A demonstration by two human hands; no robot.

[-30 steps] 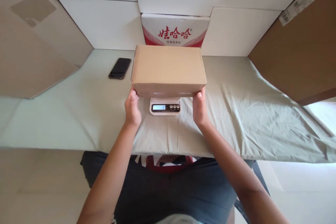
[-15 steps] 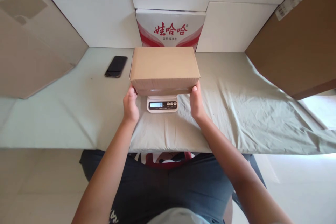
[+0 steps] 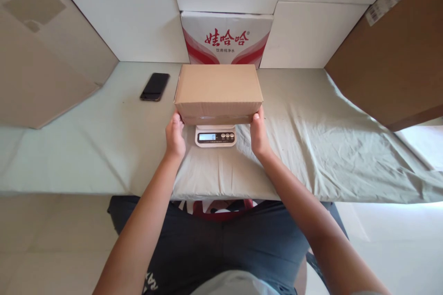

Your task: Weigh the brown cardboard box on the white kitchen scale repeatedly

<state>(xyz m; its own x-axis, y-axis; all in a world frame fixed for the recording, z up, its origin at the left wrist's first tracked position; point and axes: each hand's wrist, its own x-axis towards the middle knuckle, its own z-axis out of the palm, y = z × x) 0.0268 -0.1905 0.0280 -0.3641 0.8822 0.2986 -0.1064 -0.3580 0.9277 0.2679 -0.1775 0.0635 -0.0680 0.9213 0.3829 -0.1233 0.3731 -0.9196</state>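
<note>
Here we have the cardboard box (image 3: 218,88) sitting on the small digital scale (image 3: 215,136) — our left hand (image 3: 175,138) and right hand (image 3: 259,134) pressed to its near lower corners. We ease both palms away evenly, keeping it centred so the lit display stays readable, phone (image 3: 154,86) well left.

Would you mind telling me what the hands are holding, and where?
Both hands, left and right, hold the cardboard box by its near bottom corners, above the scale.

The box (image 3: 218,88) hid most of the scale (image 3: 215,136); its display was probably too small to read.
</note>
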